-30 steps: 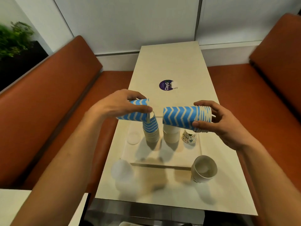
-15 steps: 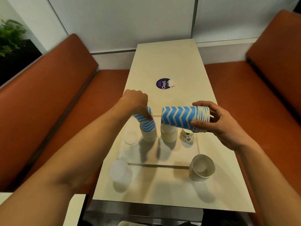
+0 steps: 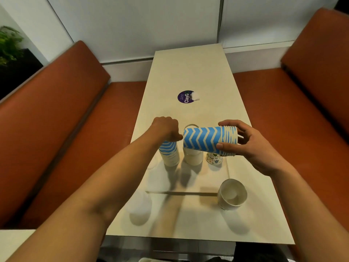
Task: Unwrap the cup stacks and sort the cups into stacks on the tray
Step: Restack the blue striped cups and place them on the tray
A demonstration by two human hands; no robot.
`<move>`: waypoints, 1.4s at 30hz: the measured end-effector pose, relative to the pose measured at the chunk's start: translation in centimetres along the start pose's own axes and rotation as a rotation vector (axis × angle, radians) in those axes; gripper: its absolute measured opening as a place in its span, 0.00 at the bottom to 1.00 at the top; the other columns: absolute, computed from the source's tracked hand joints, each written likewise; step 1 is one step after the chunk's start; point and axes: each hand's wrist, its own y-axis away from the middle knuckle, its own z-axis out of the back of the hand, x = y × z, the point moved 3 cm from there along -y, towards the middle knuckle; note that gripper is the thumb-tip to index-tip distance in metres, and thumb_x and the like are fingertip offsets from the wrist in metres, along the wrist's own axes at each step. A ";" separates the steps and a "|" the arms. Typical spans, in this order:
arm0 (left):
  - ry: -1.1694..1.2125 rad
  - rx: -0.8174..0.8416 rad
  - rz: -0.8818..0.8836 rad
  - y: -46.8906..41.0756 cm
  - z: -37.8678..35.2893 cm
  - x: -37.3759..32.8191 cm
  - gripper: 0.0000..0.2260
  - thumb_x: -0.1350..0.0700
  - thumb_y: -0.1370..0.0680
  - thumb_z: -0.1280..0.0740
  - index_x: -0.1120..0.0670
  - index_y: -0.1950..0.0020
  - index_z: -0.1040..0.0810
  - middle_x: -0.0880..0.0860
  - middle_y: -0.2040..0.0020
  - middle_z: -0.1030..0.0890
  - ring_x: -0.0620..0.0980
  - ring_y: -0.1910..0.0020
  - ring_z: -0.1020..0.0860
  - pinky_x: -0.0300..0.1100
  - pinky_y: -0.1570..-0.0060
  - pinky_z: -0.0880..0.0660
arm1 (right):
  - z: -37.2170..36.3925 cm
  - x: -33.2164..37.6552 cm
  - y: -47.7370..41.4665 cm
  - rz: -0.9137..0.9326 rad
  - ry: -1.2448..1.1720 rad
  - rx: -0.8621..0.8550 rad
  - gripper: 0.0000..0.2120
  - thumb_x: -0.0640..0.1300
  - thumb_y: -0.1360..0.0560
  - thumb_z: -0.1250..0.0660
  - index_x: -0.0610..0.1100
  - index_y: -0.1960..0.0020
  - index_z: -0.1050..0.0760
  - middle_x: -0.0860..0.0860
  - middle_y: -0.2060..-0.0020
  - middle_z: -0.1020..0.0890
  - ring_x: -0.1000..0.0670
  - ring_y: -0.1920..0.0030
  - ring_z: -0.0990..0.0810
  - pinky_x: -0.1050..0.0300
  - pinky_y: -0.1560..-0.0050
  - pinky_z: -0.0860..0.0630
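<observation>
With sorting judged partly done, your left hand gripped the top of the blue stack on the tray, while your right hand held the nested blue cups level above the tray, unsorted, and a white cup stood off-tray at near right.

Two blue-chevron paper cup stacks are counted; on the pale tray, one white paper stack and one patterned cup.
</observation>
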 end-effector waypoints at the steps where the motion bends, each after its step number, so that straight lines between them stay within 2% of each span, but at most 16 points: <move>1: 0.057 0.002 0.017 -0.2 -0.1 0.3 0.21 0.41 0.19 0.37 0.55 0.36 0.21 0.52 0.49 0.20 0.54 0.52 0.22 0.47 0.53 0.25 | 0.0 0.0 0.0 -0.001 0.005 0.001 0.29 0.48 0.40 0.19 0.55 0.40 0.20 0.54 0.47 0.16 0.43 0.44 0.16 0.44 0.45 0.15; 4: 0.270 -0.018 0.052 0.1 0.6 1.9 0.26 0.38 0.16 0.45 0.56 0.33 0.22 0.55 0.37 0.19 0.57 0.42 0.21 0.50 0.44 0.24 | -0.1 0.1 0.1 0.004 0.000 0.002 0.29 0.47 0.40 0.19 0.54 0.39 0.20 0.52 0.46 0.16 0.43 0.43 0.16 0.44 0.45 0.15; 6: 0.454 -0.121 0.067 1.4 2.0 3.6 0.27 0.37 0.15 0.47 0.56 0.33 0.22 0.55 0.36 0.19 0.58 0.38 0.22 0.50 0.40 0.25 | -0.2 0.2 0.0 0.012 -0.018 0.000 0.29 0.46 0.39 0.19 0.53 0.39 0.20 0.50 0.44 0.17 0.41 0.43 0.16 0.42 0.44 0.16; 9: 0.894 -0.287 0.021 4.5 3.9 5.2 0.26 0.34 0.17 0.45 0.51 0.37 0.20 0.51 0.42 0.16 0.54 0.43 0.19 0.53 0.39 0.23 | -0.6 0.3 -0.1 0.027 -0.040 0.006 0.30 0.47 0.39 0.19 0.53 0.38 0.21 0.49 0.44 0.17 0.39 0.42 0.17 0.41 0.43 0.16; 10: 1.080 -0.289 -0.028 5.7 4.1 5.2 0.24 0.35 0.17 0.43 0.51 0.37 0.19 0.51 0.44 0.16 0.53 0.44 0.18 0.54 0.39 0.21 | -0.8 0.4 -0.2 0.030 -0.048 0.010 0.31 0.47 0.39 0.18 0.53 0.37 0.21 0.49 0.44 0.17 0.39 0.42 0.17 0.41 0.43 0.17; 13: 1.483 -0.154 -0.161 8.9 2.7 4.0 0.18 0.42 0.17 0.37 0.53 0.34 0.20 0.53 0.42 0.16 0.54 0.45 0.17 0.48 0.43 0.19 | -1.5 0.7 -0.3 0.033 -0.072 0.021 0.32 0.48 0.39 0.18 0.54 0.37 0.21 0.49 0.44 0.17 0.39 0.42 0.17 0.39 0.43 0.17; 17: 1.709 -0.007 -0.248 11.3 -0.1 1.9 0.19 0.50 0.22 0.29 0.53 0.32 0.23 0.63 0.38 0.20 0.55 0.46 0.18 0.43 0.50 0.18 | -2.4 1.0 -0.7 0.038 -0.059 0.029 0.31 0.49 0.40 0.18 0.54 0.39 0.21 0.49 0.45 0.17 0.39 0.42 0.17 0.36 0.43 0.17; 19: 1.783 -0.026 -0.238 11.8 -0.7 1.7 0.16 0.55 0.21 0.29 0.54 0.34 0.23 0.63 0.40 0.20 0.55 0.46 0.18 0.43 0.50 0.18 | -2.8 1.0 -0.7 0.036 -0.036 0.040 0.30 0.50 0.40 0.18 0.55 0.40 0.21 0.49 0.44 0.17 0.40 0.43 0.17 0.36 0.43 0.18; 22: 1.869 -0.120 -0.227 12.1 -0.6 2.6 0.18 0.56 0.26 0.26 0.56 0.38 0.24 0.58 0.48 0.18 0.55 0.49 0.18 0.46 0.50 0.17 | -2.8 1.1 -0.6 0.029 -0.036 0.020 0.31 0.51 0.41 0.18 0.54 0.40 0.21 0.49 0.45 0.17 0.40 0.44 0.16 0.37 0.44 0.17; 25: 1.868 -0.284 -0.171 12.0 0.3 4.8 0.17 0.56 0.27 0.23 0.55 0.43 0.25 0.52 0.52 0.17 0.52 0.52 0.19 0.45 0.55 0.18 | -2.2 1.4 -0.5 0.039 -0.083 -0.034 0.32 0.50 0.41 0.17 0.51 0.39 0.21 0.48 0.46 0.17 0.43 0.47 0.15 0.39 0.46 0.16; 27: 1.822 -0.417 -0.127 12.2 1.1 6.6 0.14 0.57 0.26 0.24 0.53 0.44 0.24 0.48 0.54 0.16 0.48 0.54 0.19 0.44 0.57 0.20 | -1.9 1.7 -0.3 0.039 -0.104 -0.076 0.30 0.46 0.39 0.19 0.48 0.38 0.23 0.46 0.45 0.18 0.45 0.48 0.15 0.40 0.47 0.15; 29: 1.766 -0.533 -0.078 12.3 1.8 8.2 0.14 0.56 0.25 0.23 0.53 0.43 0.24 0.48 0.51 0.16 0.48 0.53 0.19 0.43 0.57 0.21 | -1.5 1.9 0.0 0.038 -0.113 -0.112 0.29 0.43 0.38 0.22 0.48 0.38 0.23 0.47 0.45 0.19 0.46 0.49 0.15 0.43 0.48 0.15; 32: 1.541 -0.641 0.061 11.8 1.9 9.7 0.18 0.52 0.25 0.22 0.53 0.40 0.24 0.50 0.47 0.16 0.48 0.51 0.18 0.43 0.56 0.20 | -1.3 1.6 0.2 0.032 -0.117 -0.123 0.30 0.43 0.38 0.22 0.48 0.37 0.23 0.46 0.44 0.19 0.46 0.47 0.16 0.45 0.47 0.15; 36: 1.214 -0.609 0.144 9.8 0.9 8.9 0.21 0.46 0.31 0.19 0.45 0.44 0.23 0.48 0.48 0.17 0.47 0.50 0.18 0.45 0.52 0.19 | -1.3 1.3 0.2 0.014 -0.111 -0.112 0.30 0.44 0.39 0.21 0.49 0.38 0.23 0.46 0.43 0.19 0.45 0.46 0.15 0.44 0.46 0.15; 42: 0.994 -0.537 0.174 8.6 1.3 6.2 0.22 0.42 0.30 0.21 0.44 0.42 0.25 0.44 0.46 0.20 0.49 0.48 0.21 0.50 0.48 0.20 | -1.3 1.2 0.2 -0.005 -0.093 -0.103 0.30 0.45 0.39 0.21 0.49 0.38 0.23 0.48 0.45 0.19 0.49 0.50 0.15 0.46 0.48 0.15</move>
